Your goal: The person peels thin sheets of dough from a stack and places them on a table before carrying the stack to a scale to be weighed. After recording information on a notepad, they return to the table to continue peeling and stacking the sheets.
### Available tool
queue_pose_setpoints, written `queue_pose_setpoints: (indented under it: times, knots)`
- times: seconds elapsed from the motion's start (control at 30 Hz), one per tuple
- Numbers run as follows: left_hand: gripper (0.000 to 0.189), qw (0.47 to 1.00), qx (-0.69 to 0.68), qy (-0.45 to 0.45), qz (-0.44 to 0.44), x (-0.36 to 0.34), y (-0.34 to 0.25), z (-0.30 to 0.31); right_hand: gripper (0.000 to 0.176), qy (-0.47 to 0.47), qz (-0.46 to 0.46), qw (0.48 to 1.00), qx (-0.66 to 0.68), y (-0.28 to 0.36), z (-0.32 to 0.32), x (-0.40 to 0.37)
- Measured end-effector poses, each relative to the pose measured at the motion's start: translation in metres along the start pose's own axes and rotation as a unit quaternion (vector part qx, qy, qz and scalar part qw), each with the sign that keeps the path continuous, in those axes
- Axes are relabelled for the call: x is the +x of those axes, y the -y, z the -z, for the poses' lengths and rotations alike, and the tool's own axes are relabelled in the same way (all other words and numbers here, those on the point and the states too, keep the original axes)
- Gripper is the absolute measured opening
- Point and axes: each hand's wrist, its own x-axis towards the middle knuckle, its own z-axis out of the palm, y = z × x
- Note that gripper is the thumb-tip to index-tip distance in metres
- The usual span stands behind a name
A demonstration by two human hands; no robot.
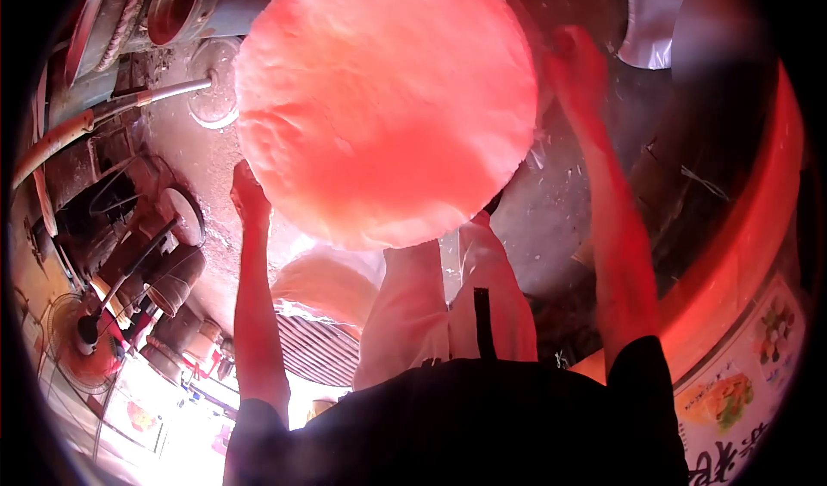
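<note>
A large round, pale mass with a soft, powdery-looking surface and a fuzzy edge fills the upper middle, tinted red by the light. I cannot make out what it is or what holds it. My left hand is closed in a fist at its lower left edge; whatever the fingers grip is hidden. On the other side my right hand, slightly blurred, is closed beside the upper right edge, close to a dim reddish border. What lies inside its fingers does not show.
My legs stand below the mass, beside a pale sack-like bundle. At left are metal drums, a long pole on a round base, stools and a fan. An orange-red curved edge and a printed sign are right.
</note>
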Motion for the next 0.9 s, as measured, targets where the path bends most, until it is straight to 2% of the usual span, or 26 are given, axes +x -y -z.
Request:
queue_pose_setpoints:
  times: [0.03,0.07,0.1,0.13,0.17,0.23,0.3,0.4,0.43,0.5,0.53,0.57,0.63,0.67,0.73,0.77,0.87,0.9]
  knots:
    - [0.032,0.978,-0.18,0.021,0.105,0.009,-0.012,-0.002,0.021,0.022,-0.005,0.999,0.035,0.011,-0.004,0.013]
    - [0.028,0.913,-0.351,0.042,0.205,0.017,-0.022,-0.004,0.024,0.044,-0.011,0.997,0.07,0.015,-0.01,0.024]
    - [0.022,0.863,-0.425,0.037,0.269,0.024,-0.032,-0.006,0.027,0.108,-0.087,0.972,0.191,0.007,-0.021,0.035]
    - [0.023,0.855,-0.441,0.054,0.27,0.031,-0.023,-0.007,0.031,0.169,-0.16,0.923,0.307,0.0,-0.033,0.049]
    - [0.024,0.845,-0.456,0.071,0.269,0.037,-0.01,-0.006,0.035,0.228,-0.229,0.851,0.414,-0.008,-0.042,0.058]
    - [0.024,0.815,-0.5,0.096,0.278,0.042,-0.003,-0.005,0.04,0.218,-0.268,0.772,0.534,0.004,-0.031,0.063]
    - [0.024,0.77,-0.556,0.106,0.293,0.044,-0.017,0.001,0.046,0.195,-0.313,0.668,0.646,0.01,-0.017,0.062]
    - [0.024,0.742,-0.589,0.164,0.276,0.055,-0.025,0.012,0.043,0.213,-0.362,0.708,0.568,0.026,0.005,0.068]
    - [0.025,0.777,-0.549,0.161,0.264,0.06,-0.024,0.008,0.026,0.232,-0.353,0.741,0.522,0.027,-0.004,0.073]
    - [0.026,0.841,-0.464,0.149,0.236,0.077,-0.022,0.001,0.013,0.339,-0.214,0.829,0.39,-0.007,-0.028,0.094]
    - [0.027,0.867,-0.424,0.142,0.221,0.087,-0.02,-0.002,0.01,0.385,-0.138,0.856,0.317,-0.026,-0.04,0.101]
    - [0.028,0.89,-0.382,0.137,0.207,0.094,-0.023,-0.003,0.015,0.327,-0.177,0.898,0.236,0.013,-0.046,0.097]
    - [0.031,0.928,-0.3,0.093,0.199,0.109,-0.029,-0.005,0.012,0.367,-0.153,0.898,0.187,0.014,-0.047,0.113]
    - [0.032,0.939,-0.286,0.077,0.177,0.124,-0.005,-0.013,0.016,0.387,-0.14,0.897,0.161,0.013,-0.048,0.12]
    - [0.032,0.956,-0.255,0.042,0.138,0.163,0.065,-0.034,0.019,0.306,-0.213,0.857,0.354,0.015,-0.048,0.127]
    - [0.032,0.958,-0.247,0.049,0.134,0.176,0.067,-0.038,0.02,0.26,-0.247,0.82,0.445,0.017,-0.049,0.13]
    - [0.032,0.953,-0.275,0.063,0.109,0.192,0.044,-0.037,0.025,0.233,-0.255,0.795,0.499,0.058,-0.048,0.12]
    - [0.032,0.941,-0.319,0.054,0.093,0.187,0.019,-0.038,0.034,0.332,-0.185,0.789,0.482,0.084,-0.035,0.113]
